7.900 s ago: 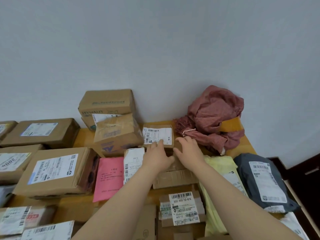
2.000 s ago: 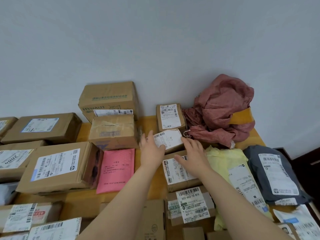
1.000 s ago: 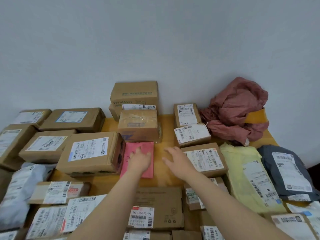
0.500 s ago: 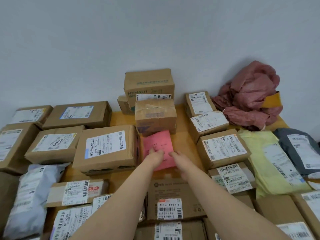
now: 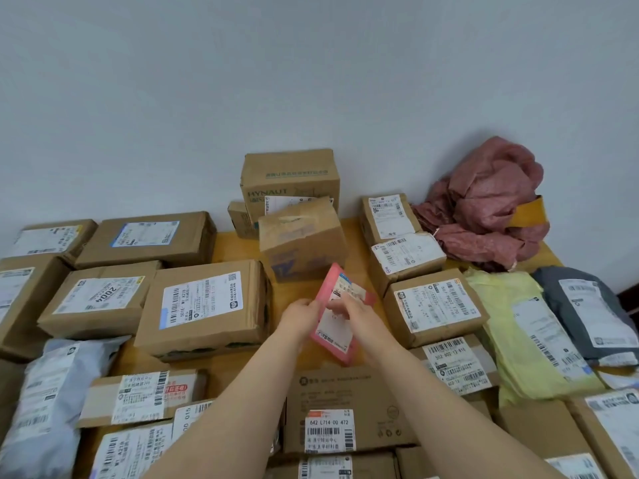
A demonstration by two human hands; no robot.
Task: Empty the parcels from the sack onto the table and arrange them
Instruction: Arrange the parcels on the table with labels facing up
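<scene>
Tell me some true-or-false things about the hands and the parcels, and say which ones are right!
1. The left hand and the right hand both hold the pink envelope. True.
2. The pink envelope lies flat on the table. False: it is held up and tilted.
3. The red sack sits crumpled at the back right, by the wall. True.
4. The yellow bag lies on top of the red sack. False: the yellow bag lies beside the grey bag.
</scene>
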